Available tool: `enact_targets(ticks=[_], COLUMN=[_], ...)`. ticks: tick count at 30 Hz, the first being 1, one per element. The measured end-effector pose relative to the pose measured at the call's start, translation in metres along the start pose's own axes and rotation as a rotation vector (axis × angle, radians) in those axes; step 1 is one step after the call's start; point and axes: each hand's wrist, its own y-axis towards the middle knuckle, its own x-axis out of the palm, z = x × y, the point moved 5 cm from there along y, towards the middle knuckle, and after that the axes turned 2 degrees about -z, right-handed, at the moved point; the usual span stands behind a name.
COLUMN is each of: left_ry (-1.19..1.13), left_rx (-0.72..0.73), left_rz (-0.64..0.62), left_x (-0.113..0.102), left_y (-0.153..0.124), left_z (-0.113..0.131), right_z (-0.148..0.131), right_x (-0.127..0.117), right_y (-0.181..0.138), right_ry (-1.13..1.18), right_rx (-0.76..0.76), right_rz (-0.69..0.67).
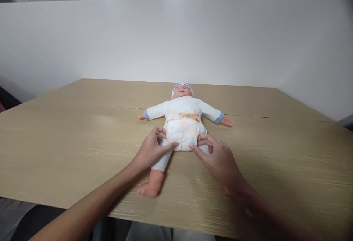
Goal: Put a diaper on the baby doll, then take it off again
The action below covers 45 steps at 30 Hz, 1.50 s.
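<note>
A baby doll (183, 109) lies on its back on the wooden table (82, 141), head away from me, arms spread. It wears a white top, a white cap and a diaper (184, 132). My left hand (151, 151) rests on the doll's left-side thigh, fingers wrapped at the diaper's leg edge. My right hand (217, 160) covers the other thigh, fingers curled against the diaper's lower right edge. One bare foot (149, 189) shows near the table's front edge; the other leg is hidden under my right hand.
A white partition wall (176, 38) stands behind the table's far edge. The table's front edge runs close to my body, with a dark floor gap at the far left and right.
</note>
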Motion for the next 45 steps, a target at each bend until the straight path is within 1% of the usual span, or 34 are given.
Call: enact_targets(ticks=[5, 8, 10, 11, 13, 16, 18, 19, 21, 24, 27, 29, 34, 37, 39, 41, 43, 45], left_ry=[0.055, 0.095, 0.065, 0.015, -0.157, -0.419, -0.498, -0.514, -0.53, -0.548, -0.52, -0.485, -0.423, -0.448, -0.466, -0.4, -0.239, 0.014], left_rx=[0.036, 0.053, 0.03, 0.011, -0.045, -0.164, -0.215, -0.222, -0.218, -0.21, -0.201, -0.188, -0.139, -0.154, -0.165, -0.148, -0.09, 0.029], left_rz=[-0.057, -0.117, -0.174, -0.206, -0.276, -0.341, -0.319, -0.295, -0.247, -0.21, -0.187, -0.169, -0.159, -0.208, -0.232, -0.226, -0.194, -0.13], left_x=[-0.001, 0.001, 0.003, 0.005, 0.007, 0.01, 0.01, 0.009, 0.008, 0.011, 0.012, 0.012, 0.01, 0.005, -0.004, -0.019, -0.037, -0.054], left_y=[-0.001, 0.002, 0.004, 0.005, 0.006, 0.006, 0.005, 0.005, 0.005, 0.003, 0.001, 0.001, 0.002, -0.001, -0.005, -0.007, -0.001, 0.017], left_z=[0.005, 0.009, 0.01, 0.01, 0.011, 0.009, 0.007, 0.006, 0.004, 0.003, 0.004, 0.005, 0.006, 0.005, 0.005, 0.006, 0.008, 0.01], right_z=[-0.001, -0.003, -0.004, -0.004, -0.002, 0.004, 0.006, 0.007, 0.007, 0.004, 0.003, 0.005, 0.004, 0.003, 0.006, 0.013, 0.023, 0.037], right_x=[-0.001, 0.002, 0.006, 0.007, 0.01, 0.01, 0.011, 0.01, 0.007, 0.003, 0.003, 0.003, 0.001, -0.01, -0.023, -0.04, -0.059, -0.072], right_y=[0.0, 0.002, 0.004, 0.005, 0.007, 0.011, 0.011, 0.011, 0.009, 0.004, 0.002, 0.002, -0.006, -0.021, -0.031, -0.032, -0.021, 0.004], right_ry=[-0.019, -0.04, -0.059, -0.057, -0.004, 0.17, 0.239, 0.235, 0.166, 0.036, -0.006, -0.02, -0.027, -0.014, -0.022, -0.046, -0.09, -0.171], right_rx=[-0.006, -0.031, -0.063, -0.072, -0.062, 0.003, 0.049, 0.068, 0.072, -0.014, -0.114, -0.131, -0.144, -0.145, -0.118, -0.085, -0.077, -0.122], right_rz=[-0.046, -0.082, -0.102, -0.11, -0.122, -0.157, -0.191, -0.189, -0.127, 0.013, 0.098, 0.113, 0.065, -0.001, -0.066, -0.097, -0.053, 0.023])
